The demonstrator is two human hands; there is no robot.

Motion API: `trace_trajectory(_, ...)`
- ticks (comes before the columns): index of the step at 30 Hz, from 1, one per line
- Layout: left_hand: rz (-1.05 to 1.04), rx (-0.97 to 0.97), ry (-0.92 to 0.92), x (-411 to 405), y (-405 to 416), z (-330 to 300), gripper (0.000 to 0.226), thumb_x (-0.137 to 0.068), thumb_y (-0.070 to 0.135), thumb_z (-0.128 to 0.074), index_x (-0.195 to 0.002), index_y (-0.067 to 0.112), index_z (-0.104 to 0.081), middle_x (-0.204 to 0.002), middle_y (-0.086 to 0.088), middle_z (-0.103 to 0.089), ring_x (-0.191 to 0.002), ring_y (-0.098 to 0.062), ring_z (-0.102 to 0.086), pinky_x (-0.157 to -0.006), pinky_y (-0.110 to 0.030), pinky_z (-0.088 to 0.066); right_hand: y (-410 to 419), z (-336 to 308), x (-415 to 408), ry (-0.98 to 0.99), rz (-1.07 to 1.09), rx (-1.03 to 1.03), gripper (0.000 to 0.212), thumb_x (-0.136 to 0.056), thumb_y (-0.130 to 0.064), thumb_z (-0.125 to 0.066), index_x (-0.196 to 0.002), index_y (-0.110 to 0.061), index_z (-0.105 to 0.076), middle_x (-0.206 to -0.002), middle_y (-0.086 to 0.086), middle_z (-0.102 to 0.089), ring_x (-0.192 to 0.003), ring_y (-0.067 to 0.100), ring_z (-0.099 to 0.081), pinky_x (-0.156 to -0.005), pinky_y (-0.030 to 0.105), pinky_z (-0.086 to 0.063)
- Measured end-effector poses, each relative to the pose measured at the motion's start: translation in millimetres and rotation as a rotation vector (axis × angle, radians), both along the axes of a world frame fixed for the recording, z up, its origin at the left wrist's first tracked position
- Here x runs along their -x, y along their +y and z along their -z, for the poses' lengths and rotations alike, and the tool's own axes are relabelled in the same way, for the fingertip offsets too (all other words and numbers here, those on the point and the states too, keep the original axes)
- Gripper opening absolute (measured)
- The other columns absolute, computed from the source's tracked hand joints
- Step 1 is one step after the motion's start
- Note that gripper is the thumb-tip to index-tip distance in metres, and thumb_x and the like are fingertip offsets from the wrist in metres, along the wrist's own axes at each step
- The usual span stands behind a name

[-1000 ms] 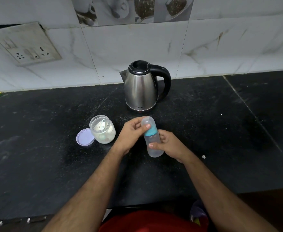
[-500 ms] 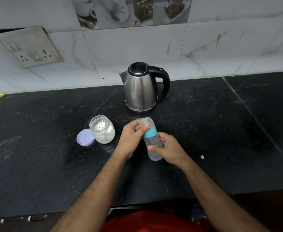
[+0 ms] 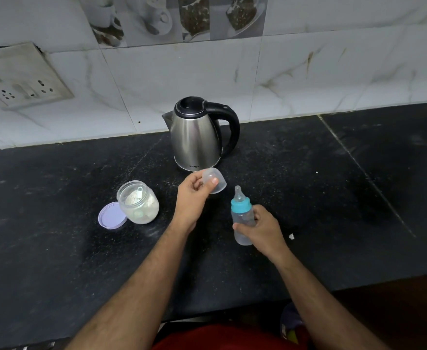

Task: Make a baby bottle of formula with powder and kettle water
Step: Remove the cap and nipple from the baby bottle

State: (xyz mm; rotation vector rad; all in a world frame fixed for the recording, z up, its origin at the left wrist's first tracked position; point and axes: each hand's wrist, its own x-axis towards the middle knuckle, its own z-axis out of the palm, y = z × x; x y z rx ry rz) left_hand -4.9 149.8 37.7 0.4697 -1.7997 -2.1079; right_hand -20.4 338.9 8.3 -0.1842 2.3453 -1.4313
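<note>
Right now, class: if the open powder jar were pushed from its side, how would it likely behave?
The powder jar looks squat and wide-based, so it would probably slide, not tip. Clear, thin walls suggest light plastic. With its lid off, a hard shove could spill powder.

Black countertop (image 3: pixel 308 198): kettle (image 3: pixel 194 140), powder jar (image 3: pixel 139 203), lilac lid (image 3: pixel 111 215).

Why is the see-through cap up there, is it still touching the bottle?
Apart. The head view shows the cap pinched in the left hand, with dark counter visible between it and the bottle held by the right hand.
</note>
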Motion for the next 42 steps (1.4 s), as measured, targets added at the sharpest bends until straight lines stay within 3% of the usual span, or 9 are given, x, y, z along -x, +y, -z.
trace_trajectory(5, 0.041, 0.184, -0.173, 32.0, 0.8, 21.0, 0.039, -0.08, 0.011, -0.08, -0.117, 0.011, -0.066, -0.107, -0.002, -0.074, -0.098, -0.01, -0.07, -0.091, -0.025, -0.054, 17.1, -3.0, 13.8, 0.047, 0.107, -0.012, 0.044, -0.076, -0.024, -0.083, -0.108, -0.028, -0.053, -0.102, -0.012, -0.061, -0.096, 0.005, -0.06, -0.075, 0.019, -0.046)
trace_trajectory(9, 0.116, 0.413, -0.278, 49.9, 5.2, 40.0, 0.04, -0.075, 0.011, -0.084, -0.109, 0.019, -0.064, -0.102, 0.007, -0.071, -0.089, 0.002, -0.065, -0.085, -0.015, -0.052, 23.7, -6.8, 21.1, 0.068, 0.128, -0.017, 0.047, -0.077, -0.025, -0.083, -0.112, -0.029, -0.051, -0.103, -0.015, -0.058, -0.098, 0.005, -0.059, -0.073, 0.016, -0.045)
trace_trajectory(13, 0.176, 0.534, -0.356, 66.9, 8.4, 50.6, 0.057, -0.074, 0.013, -0.084, -0.126, 0.014, -0.062, -0.112, 0.003, -0.07, -0.101, -0.01, -0.065, -0.093, -0.021, -0.046, 27.5, -7.8, 24.4, 0.06, 0.124, -0.023, 0.05, -0.079, -0.025, -0.082, -0.118, -0.027, -0.051, -0.11, -0.013, -0.058, -0.105, 0.007, -0.057, -0.083, 0.022, -0.047)
trace_trajectory(22, 0.233, 0.655, -0.418, 77.8, 4.5, 63.2, 0.073, -0.074, 0.023, -0.085, -0.139, 0.017, -0.053, -0.131, -0.003, -0.066, -0.11, -0.014, -0.064, -0.099, -0.028, -0.047, 29.2, -11.6, 24.5, 0.044, 0.107, -0.021, 0.057, -0.08, -0.023, -0.081, -0.128, -0.019, -0.051, -0.126, -0.001, -0.06, -0.118, 0.016, -0.058, -0.101, 0.041, -0.051)
trace_trajectory(26, 0.086, 0.654, -0.351, 66.0, 9.0, 51.1, 0.072, -0.077, 0.034, -0.081, -0.142, 0.02, -0.051, -0.133, 0.0, -0.06, -0.1, -0.01, -0.06, -0.086, -0.022, -0.045, 29.5, -12.9, 23.3, 0.045, 0.087, 0.018, 0.057, -0.08, -0.023, -0.081, -0.129, -0.02, -0.051, -0.127, -0.002, -0.06, -0.118, 0.014, -0.058, -0.1, 0.04, -0.051)
trace_trajectory(29, -0.025, 0.511, -0.199, 48.2, 19.3, 30.4, 0.043, -0.087, 0.036, -0.072, -0.126, 0.019, -0.064, -0.115, 0.003, -0.069, -0.095, -0.01, -0.065, -0.09, -0.03, -0.053, 26.0, -15.3, 22.2, 0.041, 0.064, 0.091, 0.05, -0.079, -0.024, -0.081, -0.122, -0.023, -0.054, -0.118, -0.006, -0.064, -0.111, 0.011, -0.062, -0.095, 0.037, -0.054)
trace_trajectory(32, 0.183, 0.272, -0.108, 27.9, 24.4, 7.3, 0.019, -0.095, 0.031, -0.062, -0.111, 0.024, -0.068, -0.112, 0.0, -0.073, -0.106, -0.011, -0.067, -0.094, -0.035, -0.053, 19.0, -21.7, 22.4, -0.014, -0.051, 0.189, 0.043, -0.08, -0.022, -0.08, -0.118, -0.024, -0.059, -0.112, -0.005, -0.069, -0.104, 0.008, -0.066, -0.095, 0.04, -0.055)
trace_trajectory(38, 0.583, -0.028, -0.051, -1.1, 8.7, -29.9, 0.098, -0.066, 0.073, -0.07, -0.137, 0.008, -0.052, -0.142, -0.011, -0.057, -0.134, -0.02, -0.052, -0.109, -0.036, -0.044, -10.1, -42.4, 12.2, -0.191, -0.315, 0.462, 0.044, -0.076, -0.034, -0.073, -0.117, -0.021, -0.068, -0.113, 0.008, -0.072, -0.108, 0.024, -0.067, -0.095, 0.042, -0.052)
trace_trajectory(42, 0.646, -0.113, -0.006, -7.7, -3.4, -46.3, 0.051, -0.074, 0.057, -0.075, -0.107, 0.017, -0.072, -0.129, -0.01, -0.066, -0.125, -0.024, -0.059, -0.092, -0.031, -0.053, -25.0, -49.9, 6.4, -0.287, -0.446, 0.572, 0.039, -0.084, -0.039, -0.068, -0.115, -0.015, -0.069, -0.105, 0.014, -0.072, -0.102, 0.025, -0.068, -0.083, 0.034, -0.055)
